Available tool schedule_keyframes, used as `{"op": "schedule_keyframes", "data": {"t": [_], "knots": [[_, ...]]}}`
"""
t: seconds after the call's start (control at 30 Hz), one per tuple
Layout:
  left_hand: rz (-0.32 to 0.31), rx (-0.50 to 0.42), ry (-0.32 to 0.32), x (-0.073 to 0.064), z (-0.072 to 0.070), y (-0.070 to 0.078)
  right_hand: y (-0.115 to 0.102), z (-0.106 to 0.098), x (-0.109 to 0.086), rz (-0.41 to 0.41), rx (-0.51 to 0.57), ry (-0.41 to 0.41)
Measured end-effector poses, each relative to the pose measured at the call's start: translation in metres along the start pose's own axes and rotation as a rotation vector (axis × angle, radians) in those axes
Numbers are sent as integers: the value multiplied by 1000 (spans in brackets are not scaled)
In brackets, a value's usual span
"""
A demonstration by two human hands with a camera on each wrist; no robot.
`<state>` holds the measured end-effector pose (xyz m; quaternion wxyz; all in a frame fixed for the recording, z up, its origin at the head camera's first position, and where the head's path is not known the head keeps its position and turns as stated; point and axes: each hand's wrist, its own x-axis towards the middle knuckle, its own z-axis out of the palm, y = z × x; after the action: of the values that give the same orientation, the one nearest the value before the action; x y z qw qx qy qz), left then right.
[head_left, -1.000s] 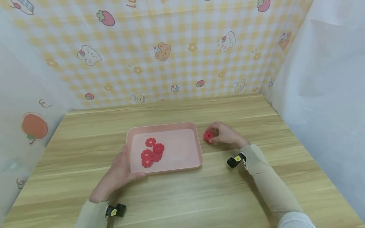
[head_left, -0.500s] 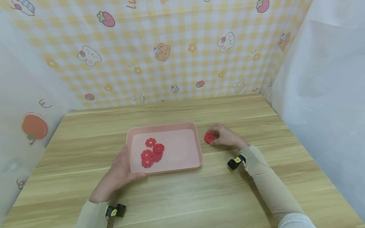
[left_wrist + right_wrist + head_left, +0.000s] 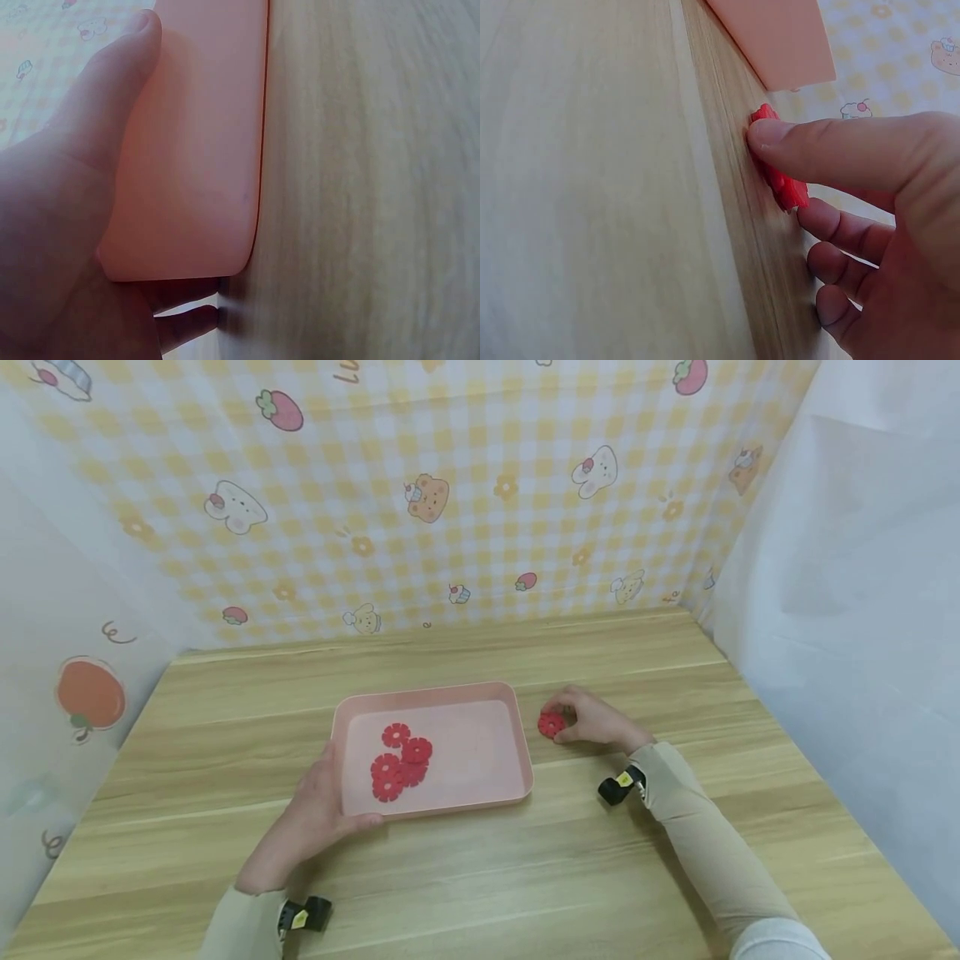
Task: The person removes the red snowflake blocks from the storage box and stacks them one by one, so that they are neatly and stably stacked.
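Observation:
A pink tray (image 3: 480, 752) sits on the table with several red notched discs (image 3: 396, 735) lying in its left half, some overlapping. My left hand (image 3: 311, 810) holds the tray's near left corner. In the left wrist view its thumb lies along the near wall (image 3: 195, 150), and its fingers wrap the short side. To the right of the tray, my right hand (image 3: 596, 718) pinches a red notched disc (image 3: 551, 724) between thumb and fingers, at the table surface. The right wrist view shows that red disc (image 3: 780, 184) nearly edge-on, partly behind the thumb; more than one layer may be there.
The wooden table (image 3: 480, 893) reaches back to a yellow checked cloth (image 3: 480, 543). White sheets close off the left and right (image 3: 862, 610). In the right wrist view the tray's end wall (image 3: 787, 45) stands beyond the disc.
My right hand and the red disc have shifted slightly toward me, and the disc has tipped flatter. The left hand, the tray and the discs in it have not moved.

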<state>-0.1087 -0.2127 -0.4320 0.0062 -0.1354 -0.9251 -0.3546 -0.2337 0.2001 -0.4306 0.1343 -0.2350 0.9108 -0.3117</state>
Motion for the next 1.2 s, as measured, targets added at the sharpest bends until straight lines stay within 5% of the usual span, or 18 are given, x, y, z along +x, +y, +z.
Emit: {"op": "schedule_keyframes", "data": {"t": [0.57,1.2], "knots": [[-21,15,-2,0,1,2,-1,-9,1,26,97,-53],[-63,36,-13,-1,2,0,-22,-29,14,10,-26,-77]]}}
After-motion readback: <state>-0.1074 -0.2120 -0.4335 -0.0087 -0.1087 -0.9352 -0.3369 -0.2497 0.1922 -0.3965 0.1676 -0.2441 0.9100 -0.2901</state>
